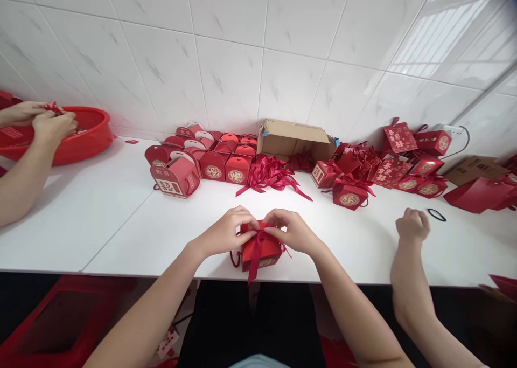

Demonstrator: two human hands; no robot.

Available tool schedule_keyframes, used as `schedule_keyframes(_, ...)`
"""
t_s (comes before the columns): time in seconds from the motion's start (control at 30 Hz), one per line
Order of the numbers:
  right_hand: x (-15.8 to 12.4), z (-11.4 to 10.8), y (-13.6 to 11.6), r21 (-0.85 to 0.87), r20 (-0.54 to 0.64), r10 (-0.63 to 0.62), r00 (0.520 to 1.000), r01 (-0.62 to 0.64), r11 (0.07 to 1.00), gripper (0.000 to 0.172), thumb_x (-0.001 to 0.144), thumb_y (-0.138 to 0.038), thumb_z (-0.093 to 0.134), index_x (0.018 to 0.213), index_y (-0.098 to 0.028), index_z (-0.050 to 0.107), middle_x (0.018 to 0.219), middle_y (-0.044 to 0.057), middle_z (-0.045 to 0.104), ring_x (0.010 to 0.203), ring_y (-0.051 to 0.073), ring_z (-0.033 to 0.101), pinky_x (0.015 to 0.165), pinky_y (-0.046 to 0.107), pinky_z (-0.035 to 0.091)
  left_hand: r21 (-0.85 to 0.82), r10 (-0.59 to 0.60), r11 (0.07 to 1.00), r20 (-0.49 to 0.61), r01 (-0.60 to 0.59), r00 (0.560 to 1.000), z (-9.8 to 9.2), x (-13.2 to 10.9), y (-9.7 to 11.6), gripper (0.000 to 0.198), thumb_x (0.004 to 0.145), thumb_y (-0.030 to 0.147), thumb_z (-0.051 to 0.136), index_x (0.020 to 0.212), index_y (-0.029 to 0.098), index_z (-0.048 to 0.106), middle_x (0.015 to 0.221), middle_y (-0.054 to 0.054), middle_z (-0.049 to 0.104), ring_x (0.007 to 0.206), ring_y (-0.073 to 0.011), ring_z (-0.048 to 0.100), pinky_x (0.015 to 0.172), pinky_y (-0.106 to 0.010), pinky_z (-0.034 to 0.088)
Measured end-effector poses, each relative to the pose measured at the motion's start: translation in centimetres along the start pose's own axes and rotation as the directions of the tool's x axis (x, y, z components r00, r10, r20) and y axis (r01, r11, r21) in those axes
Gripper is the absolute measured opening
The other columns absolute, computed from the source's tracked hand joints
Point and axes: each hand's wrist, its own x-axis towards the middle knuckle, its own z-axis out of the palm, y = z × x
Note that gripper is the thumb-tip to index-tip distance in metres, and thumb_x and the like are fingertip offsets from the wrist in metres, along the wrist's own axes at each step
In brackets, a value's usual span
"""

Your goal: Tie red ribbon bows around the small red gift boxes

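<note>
A small red gift box (pixel 270 249) rests near the front edge of the white table, directly before me. Dark red ribbon (pixel 254 260) crosses its top, and one long tail hangs down the front. At the left of the box top, my left hand (pixel 226 231) pinches the ribbon between thumb and fingers. My right hand (pixel 294 231) pinches it from the other side, close to the middle knot. My fingers partly hide the knot. A twisted cord handle (pixel 234 259) sticks out at the box's left side.
Behind my hands lie loose ribbons (pixel 271 173), a cardboard box (pixel 297 132) and red gift boxes (pixel 177 175). More boxes (pixel 350 193) stand to the right. A co-worker's fist (pixel 412 225) rests near a black band (pixel 437 214). Another person's hands (pixel 54 123) work over a red basin (pixel 86 141).
</note>
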Motion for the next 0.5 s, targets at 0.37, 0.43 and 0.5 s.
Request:
schedule_keyframes(0.37, -2.3, 2.1, -0.8, -0.333, -0.187, -0.026, 0.982, -0.039, 0.942, 0.022, 0.088, -0.006, 0.038, 0.093, -0.020, 0.055, 0.092, 0.005, 0.055, 0.080, 0.017, 0.056, 0.071, 0.030, 0.047, 0.080, 0.039, 0.996, -0.020, -0.038, 0.999, -0.1, 0.5, 0.1, 0.013, 0.082, 0.018, 0.052, 0.079, 0.021, 0.064, 0.075, -0.001, 0.065, 0.082, -0.0188, 0.057, 0.086, -0.035, 0.041)
schedule_keyframes(0.43, -2.5, 2.8, -0.9, -0.385, -0.188, -0.022, 0.982, -0.053, 0.922, 0.025, 0.087, -0.004, 0.035, 0.093, -0.019, 0.054, 0.092, 0.006, 0.053, 0.076, 0.016, 0.055, 0.069, 0.030, 0.047, 0.075, 0.043, 0.996, -0.039, -0.040, 0.998, 0.1, 0.5, 0.1, 0.013, 0.081, 0.018, 0.052, 0.079, 0.021, 0.065, 0.075, -0.001, 0.065, 0.081, -0.0188, 0.057, 0.085, -0.035, 0.041)
schedule_keyframes(0.5, -2.6, 3.3, -0.9, -0.425, -0.191, -0.020, 0.981, -0.064, 0.903, 0.027, 0.086, -0.002, 0.033, 0.092, -0.018, 0.053, 0.090, 0.006, 0.051, 0.072, 0.016, 0.052, 0.067, 0.030, 0.047, 0.074, 0.043, 0.996, -0.049, -0.039, 0.998, 0.2, 0.4, 0.1, 0.014, 0.080, 0.017, 0.052, 0.079, 0.021, 0.065, 0.075, -0.001, 0.065, 0.081, -0.0188, 0.057, 0.085, -0.035, 0.041)
